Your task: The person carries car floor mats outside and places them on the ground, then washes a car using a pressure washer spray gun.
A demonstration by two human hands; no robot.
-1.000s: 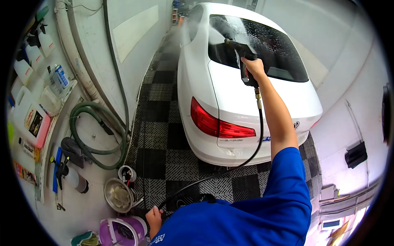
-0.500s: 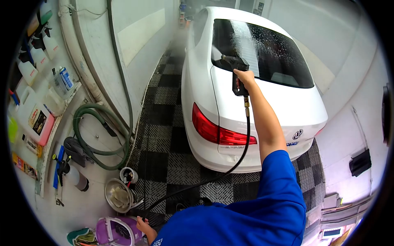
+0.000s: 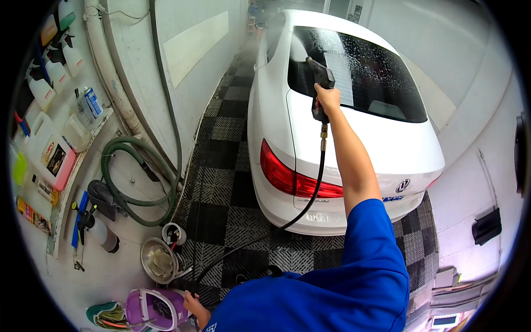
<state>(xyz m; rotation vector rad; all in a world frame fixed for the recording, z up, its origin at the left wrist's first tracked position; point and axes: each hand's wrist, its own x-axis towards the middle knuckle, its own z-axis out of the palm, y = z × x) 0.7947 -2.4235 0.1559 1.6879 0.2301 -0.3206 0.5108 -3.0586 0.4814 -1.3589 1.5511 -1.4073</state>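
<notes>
My right hand (image 3: 327, 98) is wrapped round the grip of a black pressure washer gun (image 3: 322, 74), arm stretched out. Its nozzle points up and left, and a white spray fans over the left side of the rear window (image 3: 368, 72) of a white car (image 3: 315, 116). From the brass fitting under the grip a black hose (image 3: 301, 214) curves down across the floor towards me. Low in the view, my left hand (image 3: 194, 304) is closed round that hose near my waist. Water drops cover much of the glass.
A shelf (image 3: 83, 166) with spray bottles and a pink-filled jug (image 3: 50, 152) lines the left wall. Beside it hang a coiled green hose (image 3: 113, 177) and a pump sprayer (image 3: 102, 235). A metal bowl (image 3: 145, 260) and a purple bucket (image 3: 133, 310) stand lower left. Floor tiles (image 3: 213, 218) are checkered.
My right hand has raised the gun slightly and tilted its nozzle further upward. The spray has moved higher up the left side of the window. My left hand stays low on the hose.
</notes>
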